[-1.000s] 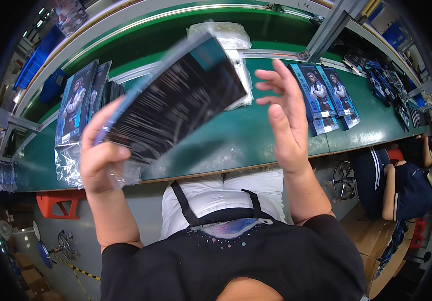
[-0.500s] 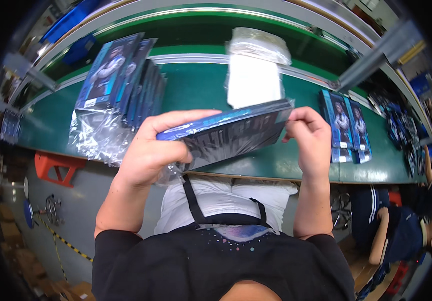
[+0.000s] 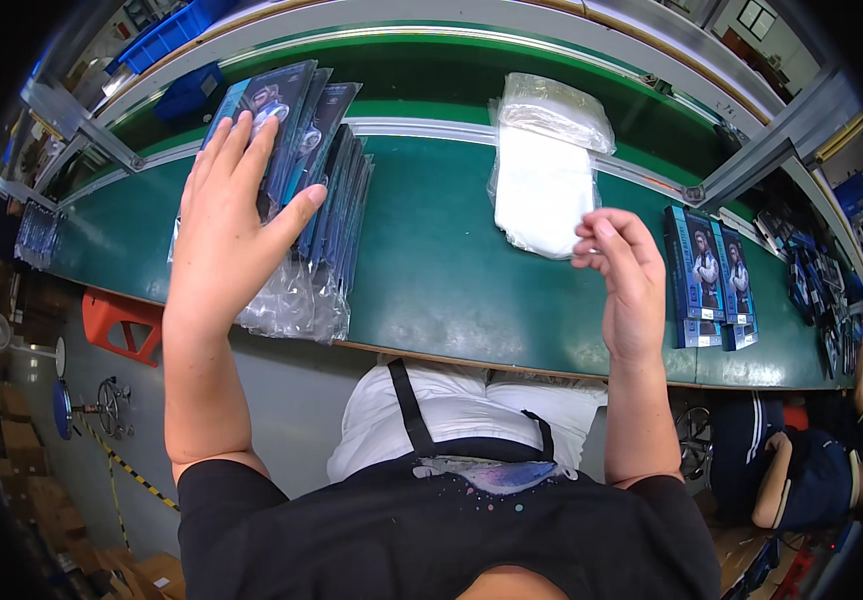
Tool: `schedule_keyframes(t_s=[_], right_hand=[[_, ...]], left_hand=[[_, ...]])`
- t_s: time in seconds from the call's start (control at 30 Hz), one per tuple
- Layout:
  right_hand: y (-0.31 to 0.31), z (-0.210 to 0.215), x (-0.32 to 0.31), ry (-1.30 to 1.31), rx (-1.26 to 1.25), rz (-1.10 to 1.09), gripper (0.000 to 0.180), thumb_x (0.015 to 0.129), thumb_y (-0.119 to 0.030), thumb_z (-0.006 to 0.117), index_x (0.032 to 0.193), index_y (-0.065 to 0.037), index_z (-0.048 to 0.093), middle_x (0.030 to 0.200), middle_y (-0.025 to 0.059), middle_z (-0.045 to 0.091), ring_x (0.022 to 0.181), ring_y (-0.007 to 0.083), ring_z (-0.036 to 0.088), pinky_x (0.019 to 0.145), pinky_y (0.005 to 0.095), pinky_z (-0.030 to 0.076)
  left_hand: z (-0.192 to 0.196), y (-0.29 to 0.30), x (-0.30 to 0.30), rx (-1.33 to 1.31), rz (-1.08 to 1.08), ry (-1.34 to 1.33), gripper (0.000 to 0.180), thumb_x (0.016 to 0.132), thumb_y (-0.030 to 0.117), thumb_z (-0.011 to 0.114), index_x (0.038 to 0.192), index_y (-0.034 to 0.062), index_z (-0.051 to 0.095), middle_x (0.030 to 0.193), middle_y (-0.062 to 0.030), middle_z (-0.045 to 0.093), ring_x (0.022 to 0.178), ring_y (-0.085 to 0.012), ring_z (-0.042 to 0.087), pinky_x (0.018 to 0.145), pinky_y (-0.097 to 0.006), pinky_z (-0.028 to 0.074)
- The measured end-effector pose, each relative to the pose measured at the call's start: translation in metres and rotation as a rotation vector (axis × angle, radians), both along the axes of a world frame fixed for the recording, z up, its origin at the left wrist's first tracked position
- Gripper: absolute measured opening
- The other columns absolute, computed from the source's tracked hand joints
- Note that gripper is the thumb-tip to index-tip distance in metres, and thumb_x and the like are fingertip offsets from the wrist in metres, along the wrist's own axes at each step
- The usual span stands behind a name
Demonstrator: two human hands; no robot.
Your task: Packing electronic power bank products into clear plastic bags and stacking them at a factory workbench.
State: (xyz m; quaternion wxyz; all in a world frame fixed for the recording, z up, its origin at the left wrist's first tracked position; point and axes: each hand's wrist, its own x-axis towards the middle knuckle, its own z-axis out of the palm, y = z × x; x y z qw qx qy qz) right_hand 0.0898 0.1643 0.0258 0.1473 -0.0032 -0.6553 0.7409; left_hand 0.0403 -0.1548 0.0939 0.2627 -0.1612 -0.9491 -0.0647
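On the left of the green table, a leaning stack of thin dark-blue boxes [image 3: 336,215] in clear plastic bags shows a printed figure on its front. My left hand [image 3: 226,215] lies spread over the upper boxes, fingers stretched out and thumb apart. It seems to rest on the top one, but contact is hard to tell. My right hand [image 3: 626,270] is raised at the lower right corner of a pile of clear plastic bags [image 3: 543,185]. Its fingers are loosely bent with gaps between them, and nothing shows in them.
Unbagged blue boxes [image 3: 699,265] stand in two piles at the right, with more boxes [image 3: 816,295] further along the green table [image 3: 431,270]. A metal rail [image 3: 411,130] runs behind. A red stool [image 3: 123,325] is below left. A co-worker [image 3: 816,475] sits at the right.
The bagged box held in my hands has gone to the stack at the left. My left hand has let go and opened over the stack; my right hand stays on the right, beside the bags.
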Motion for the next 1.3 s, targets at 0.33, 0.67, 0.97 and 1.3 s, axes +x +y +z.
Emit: schedule_keyframes(t_s=[0.33, 0.67, 0.97, 1.3], right_hand=[[-0.104, 0.022, -0.078, -0.021, 0.187, 0.216, 0.067, 0.095, -0.053, 0.042, 0.138, -0.001, 0.040, 0.128, 0.0126, 0.051, 0.118, 0.0209, 0.046, 0.096, 0.0351, 0.039], [-0.207, 0.023, -0.160, 0.002, 0.333, 0.135, 0.089, 0.091, -0.057, 0.038, 0.136, 0.019, 0.023, 0.140, 0.0370, 0.030, 0.133, 0.0457, 0.030, 0.111, 0.0419, 0.024], [-0.192, -0.012, -0.118, -0.497, 0.288, 0.236, 0.123, 0.076, -0.086, 0.025, 0.138, 0.020, 0.015, 0.134, 0.0419, 0.035, 0.131, 0.0436, 0.036, 0.108, 0.0376, 0.030], [-0.211, 0.001, -0.126, -0.670, 0.160, 0.269, 0.121, 0.071, -0.090, 0.022, 0.147, 0.003, 0.007, 0.145, 0.0328, 0.024, 0.136, 0.0404, 0.029, 0.108, 0.0482, 0.029]], left_hand=[[0.031, -0.090, -0.082, 1.085, 0.127, -0.363, 0.105, 0.077, 0.071, 0.054, 0.139, -0.0106, 0.031, 0.140, -0.0291, 0.037, 0.139, -0.0304, 0.024, 0.110, -0.050, 0.021], [0.005, -0.083, -0.116, 1.501, -0.235, -1.055, 0.031, 0.089, 0.022, 0.058, 0.109, -0.0021, 0.060, 0.097, -0.0112, 0.066, 0.083, -0.0175, 0.065, 0.072, -0.030, 0.054], [-0.052, -0.112, -0.081, 1.686, -0.183, -1.096, 0.058, 0.095, 0.045, 0.046, 0.124, -0.0047, 0.051, 0.116, -0.0156, 0.060, 0.100, -0.0245, 0.060, 0.092, -0.035, 0.047], [-0.075, -0.069, -0.054, 1.930, -0.057, -0.994, 0.060, 0.094, 0.046, 0.047, 0.127, -0.0037, 0.048, 0.122, -0.0164, 0.055, 0.108, -0.0268, 0.056, 0.096, -0.038, 0.043]])
